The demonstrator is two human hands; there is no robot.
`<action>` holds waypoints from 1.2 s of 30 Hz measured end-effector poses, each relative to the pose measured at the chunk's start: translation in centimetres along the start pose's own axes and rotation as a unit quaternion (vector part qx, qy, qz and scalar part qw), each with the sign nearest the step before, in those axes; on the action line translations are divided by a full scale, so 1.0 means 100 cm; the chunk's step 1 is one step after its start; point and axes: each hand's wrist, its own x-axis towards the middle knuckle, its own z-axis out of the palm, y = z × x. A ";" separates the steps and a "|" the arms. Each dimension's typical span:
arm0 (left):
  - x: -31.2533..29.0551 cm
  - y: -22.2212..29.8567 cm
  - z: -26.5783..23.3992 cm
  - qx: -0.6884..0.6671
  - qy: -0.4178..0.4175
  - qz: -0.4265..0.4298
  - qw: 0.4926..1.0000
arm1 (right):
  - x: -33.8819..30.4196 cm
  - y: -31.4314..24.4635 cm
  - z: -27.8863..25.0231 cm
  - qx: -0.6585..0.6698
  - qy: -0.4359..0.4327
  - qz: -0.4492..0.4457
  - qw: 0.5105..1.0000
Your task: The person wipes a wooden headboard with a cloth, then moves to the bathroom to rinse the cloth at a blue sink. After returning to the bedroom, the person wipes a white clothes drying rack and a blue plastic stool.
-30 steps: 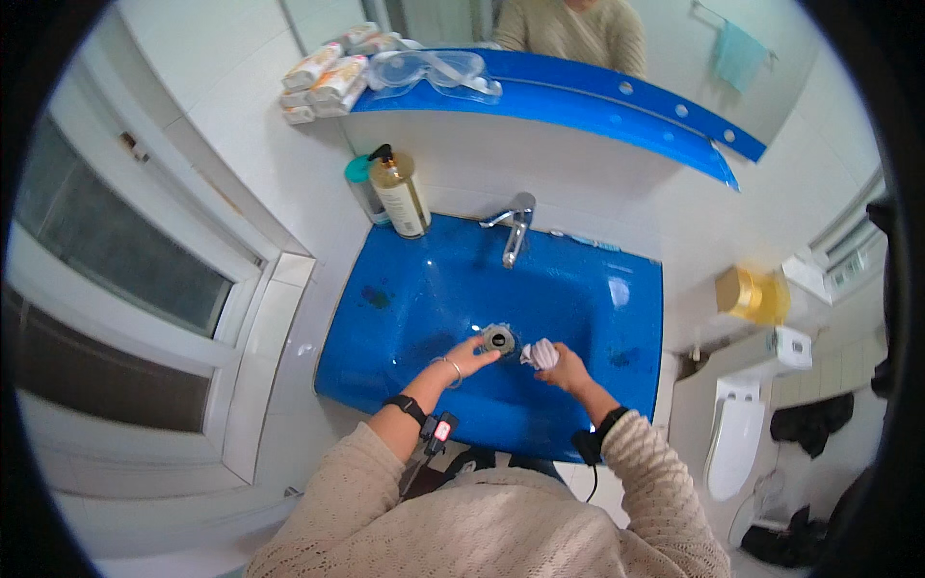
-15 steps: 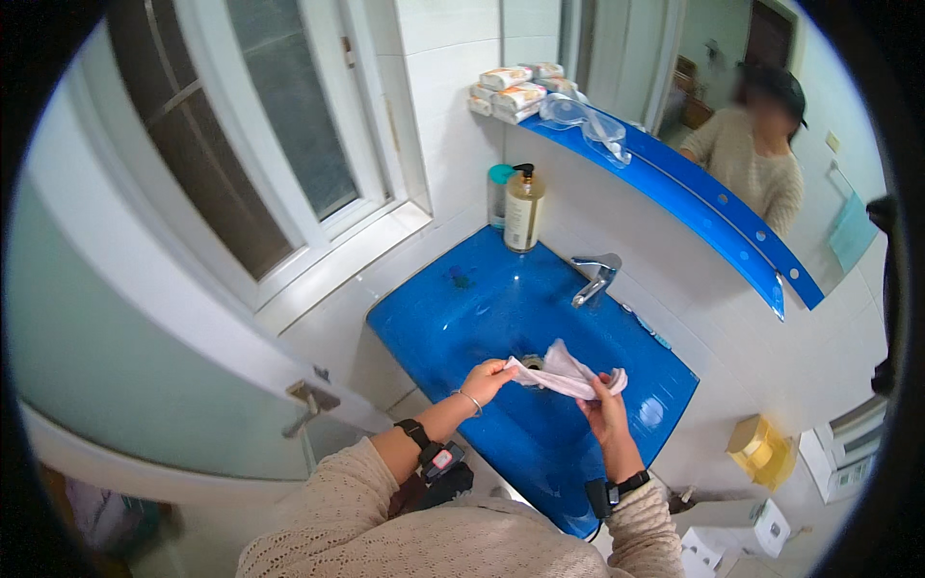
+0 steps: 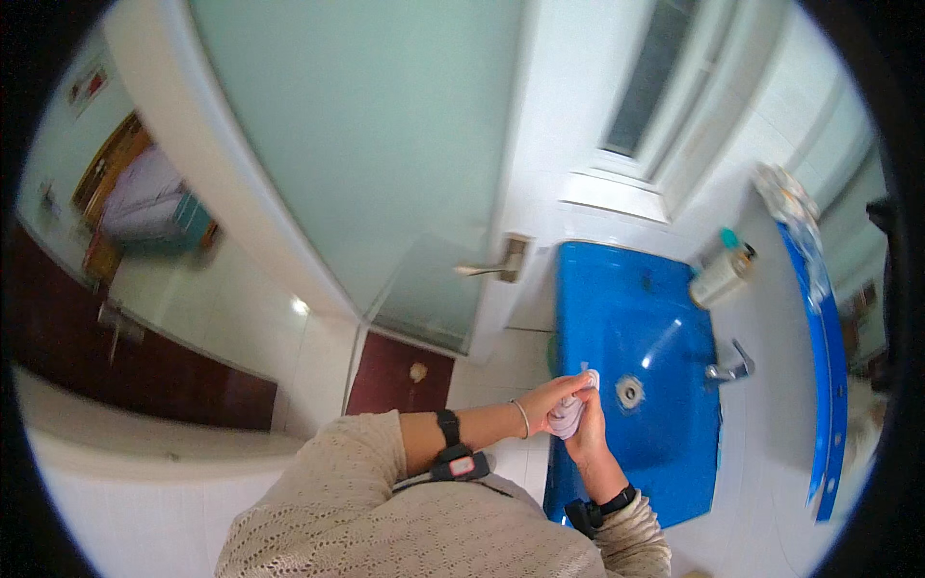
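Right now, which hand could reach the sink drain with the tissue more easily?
Probably the right hand. It sits over the blue sink edge, nearer the drain. The left hand comes across from the floor side. Both pinch the white tissue.

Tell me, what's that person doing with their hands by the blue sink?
A person holds a small white wipe or cloth bunched between both hands, the left hand and the right hand, at the front edge of a bright blue sink. The drain and the tap are close by, and no water can be seen running. A soap bottle stands at the sink's far corner, near a window.
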 end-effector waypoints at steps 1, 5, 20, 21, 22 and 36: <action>-0.013 -0.001 -0.017 -0.026 0.017 0.032 0.999 | 0.011 0.015 0.015 -0.008 -0.012 0.025 1.000; -0.080 0.017 -0.064 -0.053 0.156 0.125 0.979 | 0.047 0.071 0.058 -0.438 -0.056 -0.070 0.895; -0.293 0.116 -0.335 0.093 0.652 0.168 0.734 | 0.190 0.230 0.360 -0.511 -0.318 -0.149 0.784; -0.307 0.117 -0.345 0.101 0.707 0.105 0.692 | 0.197 0.239 0.378 -0.473 -0.332 -0.117 0.807; -0.316 0.120 -0.348 0.084 0.711 0.138 0.684 | 0.207 0.243 0.390 -0.440 -0.335 -0.086 0.829; -0.477 0.203 -0.491 -0.128 0.631 0.420 0.639 | 0.279 0.399 0.620 -0.417 -0.621 -0.015 0.663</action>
